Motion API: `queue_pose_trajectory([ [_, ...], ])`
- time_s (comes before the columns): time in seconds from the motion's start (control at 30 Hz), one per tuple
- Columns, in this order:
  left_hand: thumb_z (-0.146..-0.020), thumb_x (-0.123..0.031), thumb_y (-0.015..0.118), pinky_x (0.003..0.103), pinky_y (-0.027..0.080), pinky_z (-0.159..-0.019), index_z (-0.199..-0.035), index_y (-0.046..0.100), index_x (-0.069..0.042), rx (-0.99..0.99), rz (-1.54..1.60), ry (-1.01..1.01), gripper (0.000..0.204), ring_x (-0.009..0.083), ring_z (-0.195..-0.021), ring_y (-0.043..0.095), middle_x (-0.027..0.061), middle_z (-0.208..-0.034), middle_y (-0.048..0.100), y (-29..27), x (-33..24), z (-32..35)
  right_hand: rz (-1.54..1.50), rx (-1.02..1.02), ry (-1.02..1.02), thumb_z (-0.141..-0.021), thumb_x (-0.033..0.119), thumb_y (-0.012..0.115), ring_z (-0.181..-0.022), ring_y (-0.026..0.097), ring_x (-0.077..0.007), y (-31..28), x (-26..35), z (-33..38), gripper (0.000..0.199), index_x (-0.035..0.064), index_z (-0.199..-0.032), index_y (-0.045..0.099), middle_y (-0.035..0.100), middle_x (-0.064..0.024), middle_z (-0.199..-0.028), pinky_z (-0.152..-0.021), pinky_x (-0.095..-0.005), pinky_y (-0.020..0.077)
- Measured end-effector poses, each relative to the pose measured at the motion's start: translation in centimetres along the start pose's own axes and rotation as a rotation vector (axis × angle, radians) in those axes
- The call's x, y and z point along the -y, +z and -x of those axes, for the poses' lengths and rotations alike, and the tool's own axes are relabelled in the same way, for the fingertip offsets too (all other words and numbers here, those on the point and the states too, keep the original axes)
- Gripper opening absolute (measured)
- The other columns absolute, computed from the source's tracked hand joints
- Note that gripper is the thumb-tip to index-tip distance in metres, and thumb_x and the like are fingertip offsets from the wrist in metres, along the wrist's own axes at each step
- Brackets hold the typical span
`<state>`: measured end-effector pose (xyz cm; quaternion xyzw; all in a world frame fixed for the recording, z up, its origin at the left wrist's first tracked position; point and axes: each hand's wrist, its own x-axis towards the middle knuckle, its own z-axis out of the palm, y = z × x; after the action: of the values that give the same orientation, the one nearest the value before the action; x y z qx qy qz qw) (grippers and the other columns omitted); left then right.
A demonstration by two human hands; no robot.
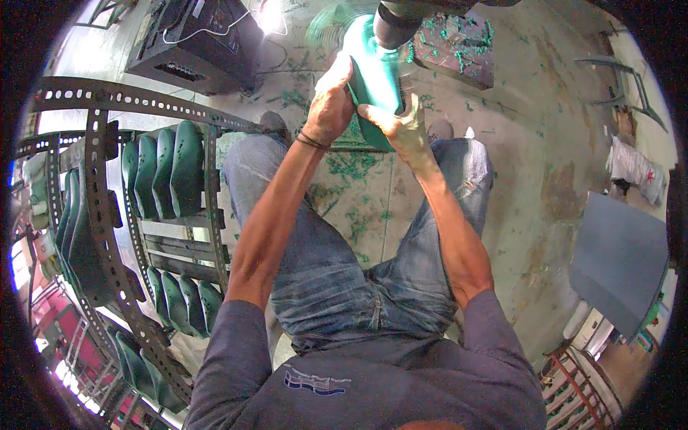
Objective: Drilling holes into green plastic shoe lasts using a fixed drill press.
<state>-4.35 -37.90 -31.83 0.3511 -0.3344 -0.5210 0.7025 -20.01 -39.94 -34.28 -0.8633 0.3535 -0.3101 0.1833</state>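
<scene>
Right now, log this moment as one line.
left hand: holding green piece | right hand: same piece | tool: at piece | rack: similar pieces

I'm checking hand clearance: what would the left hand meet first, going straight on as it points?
The left hand would likely meet the green piece it holds; depth to the dark machine head is unclear.
</scene>
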Motion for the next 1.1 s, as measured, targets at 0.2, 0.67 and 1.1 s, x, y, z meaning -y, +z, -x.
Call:
queue_pose_trajectory([
  [0.2, -0.103, -0.022, 0.044, 0.038, 0.041, -0.105, -0.135, 0.045, 0.000, -0.123, 0.332, -0.229, 0.038, 0.0230, -0.119, 0.055, 0.0125, -0.129, 0.057, 0.8, 0.2, 0.3, -0.364, -0.072, 0.174, -0.082, 0.021, 0.076, -0.095, 0.065, -0.0280, 0.0, 0.1, 1.1, 0.025, 0.0147, -0.105, 0.075, 0.070, -0.0079, -0.101, -0.101, -0.0443, 0.0394],
  [0.67, -0.081, -0.021, 0.078, 0.032, 0.052, -0.084, -0.118, 0.052, -0.001, -0.208, -0.400, -0.047, 0.048, 0.0145, -0.095, 0.062, 0.0059, -0.107, 0.064, -0.2, 0.6, -0.5, -0.173, 0.118, 0.446, -0.068, 0.024, 0.082, -0.105, 0.062, -0.0360, 0.0, 1.8, -2.0, 0.083, -0.0064, -0.134, 0.042, 0.060, -0.0254, -0.114, -0.087, -0.0398, 0.0506],
  [1.1, -0.079, -0.008, 0.061, 0.043, 0.048, -0.057, -0.104, 0.055, -0.001, -0.303, -1.483, 0.266, 0.027, 0.0354, -0.074, 0.060, 0.0203, -0.096, 0.053, -5.7, 4.8, 6.9, -0.339, 0.209, 0.492, -0.063, 0.025, 0.073, -0.103, 0.063, -0.0438, 0.5, 5.2, 3.6, 0.086, -0.0079, -0.136, 0.042, 0.063, -0.0308, -0.111, -0.092, -0.0456, 0.0496],
])
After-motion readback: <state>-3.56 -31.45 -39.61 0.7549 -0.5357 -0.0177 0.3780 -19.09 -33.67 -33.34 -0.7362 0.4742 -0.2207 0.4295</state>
